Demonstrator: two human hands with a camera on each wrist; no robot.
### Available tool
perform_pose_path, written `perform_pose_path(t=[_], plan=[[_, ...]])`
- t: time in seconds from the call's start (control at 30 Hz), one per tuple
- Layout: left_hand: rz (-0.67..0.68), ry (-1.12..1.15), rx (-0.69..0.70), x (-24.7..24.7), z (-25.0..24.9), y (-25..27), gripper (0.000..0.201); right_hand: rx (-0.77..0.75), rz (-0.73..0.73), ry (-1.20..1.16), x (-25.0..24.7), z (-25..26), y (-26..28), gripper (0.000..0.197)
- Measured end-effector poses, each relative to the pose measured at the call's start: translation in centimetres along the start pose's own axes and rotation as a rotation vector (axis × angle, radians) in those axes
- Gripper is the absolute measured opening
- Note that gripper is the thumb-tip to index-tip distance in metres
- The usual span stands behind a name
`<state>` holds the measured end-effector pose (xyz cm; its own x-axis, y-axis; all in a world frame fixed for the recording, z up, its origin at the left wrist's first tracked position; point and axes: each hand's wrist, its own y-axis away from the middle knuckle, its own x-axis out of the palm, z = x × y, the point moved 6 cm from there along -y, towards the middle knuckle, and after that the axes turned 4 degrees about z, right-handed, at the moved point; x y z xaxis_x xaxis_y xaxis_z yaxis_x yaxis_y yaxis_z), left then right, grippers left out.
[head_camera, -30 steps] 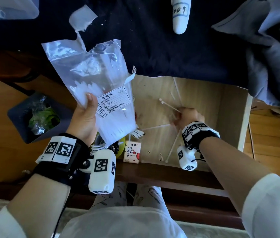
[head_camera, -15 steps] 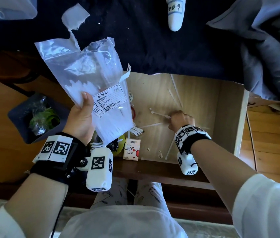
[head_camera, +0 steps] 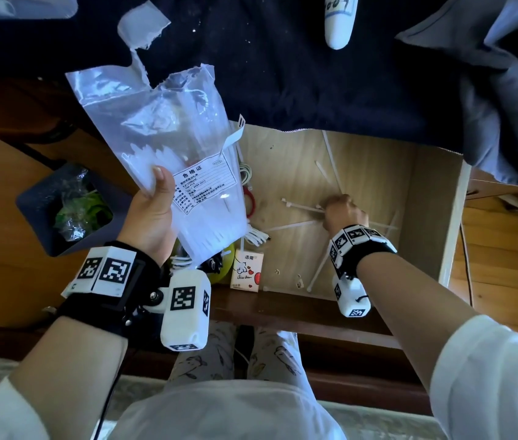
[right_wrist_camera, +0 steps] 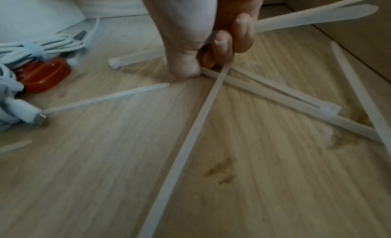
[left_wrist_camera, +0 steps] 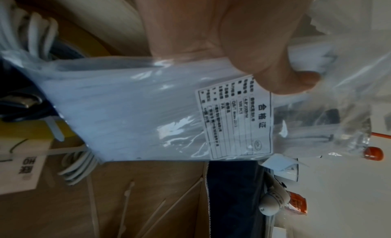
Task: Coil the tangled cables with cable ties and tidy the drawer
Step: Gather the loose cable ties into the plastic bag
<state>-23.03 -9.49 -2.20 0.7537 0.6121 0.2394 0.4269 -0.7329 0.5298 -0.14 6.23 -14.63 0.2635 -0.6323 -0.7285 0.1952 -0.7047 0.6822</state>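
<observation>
My left hand (head_camera: 155, 201) holds up a clear plastic bag of white cable ties (head_camera: 168, 147), thumb on the front beside its printed label. In the left wrist view the thumb (left_wrist_camera: 296, 82) presses the bag (left_wrist_camera: 137, 108). My right hand (head_camera: 342, 211) is down in the open wooden drawer (head_camera: 426, 217), its fingers (right_wrist_camera: 222, 46) curled round several loose cable ties (right_wrist_camera: 190, 141). More ties (head_camera: 292, 225) lie scattered on the drawer floor. A tied white cable coil (head_camera: 256, 236) and a red cable (head_camera: 249, 201) lie at the drawer's left side, partly behind the bag.
A small drink carton (head_camera: 246, 269) and a yellow-green round thing (head_camera: 223, 269) sit at the drawer's front left. A dark bin with green waste (head_camera: 67, 211) stands on the floor to the left. Dark blue cloth (head_camera: 283, 58) and a grey garment (head_camera: 505, 90) overhang the drawer's back.
My right hand has shifted slightly left over the drawer floor, still gripping the ties. The left hand keeps the bag raised.
</observation>
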Motion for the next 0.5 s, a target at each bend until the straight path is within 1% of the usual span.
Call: perform_pose_path(t=[0.07,0.1,0.2,0.3,0.37,0.47,0.5], plan=[[-0.004,-0.012,-0.002,-0.1,-0.1,0.0,0.101,-0.024,0.004,-0.036,-0.5,-0.2,0.0,0.033],[-0.004,-0.019,0.002,-0.1,-0.2,0.1,0.101,-0.063,-0.005,-0.046,-0.9,-0.1,0.2,0.034],[-0.022,-0.013,0.008,-0.2,-0.4,0.1,0.103,-0.258,-0.073,0.042,-2.3,1.5,1.1,0.037],[-0.03,-0.027,0.029,0.0,-0.8,0.4,0.115,-0.379,-0.095,0.083,-2.4,3.4,2.3,0.034],[-0.037,-0.031,0.032,0.0,-1.0,0.5,0.118,-0.413,-0.059,0.072,-1.7,4.5,2.5,0.029],[-0.049,-0.055,0.019,-0.4,-1.1,0.5,0.114,-0.425,0.03,0.073,-0.3,5.5,2.2,0.035],[-0.052,-0.064,0.013,-0.4,-1.1,0.6,0.11,-0.423,0.035,0.066,-0.1,5.6,2.1,0.032]])
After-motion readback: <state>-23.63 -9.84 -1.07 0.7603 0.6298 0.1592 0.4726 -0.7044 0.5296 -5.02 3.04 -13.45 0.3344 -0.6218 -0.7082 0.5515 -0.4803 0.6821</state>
